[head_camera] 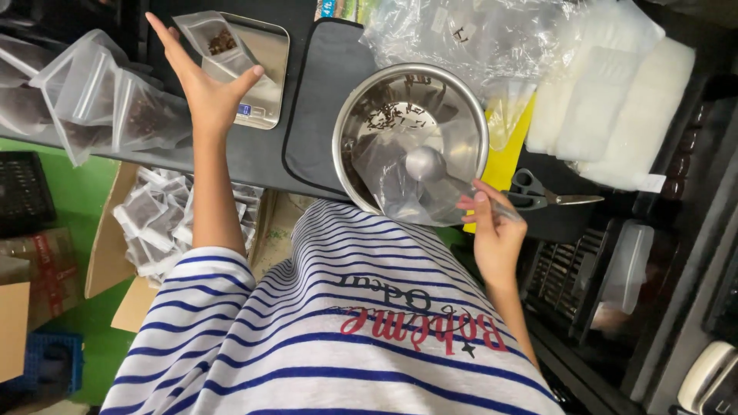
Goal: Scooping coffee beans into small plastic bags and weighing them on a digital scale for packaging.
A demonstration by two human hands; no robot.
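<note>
Fingers of the right hand (496,230) pinch a scoop (427,164) in the bowl (350,115); left hand (204,84) fingers spread beside a pouch (219,42).

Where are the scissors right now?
In the head view, the scissors lie on the dark counter at the right, just past the right hand, beside the steel bowl and the yellow sheet.

White top, blue stripes, short sleeves
</note>
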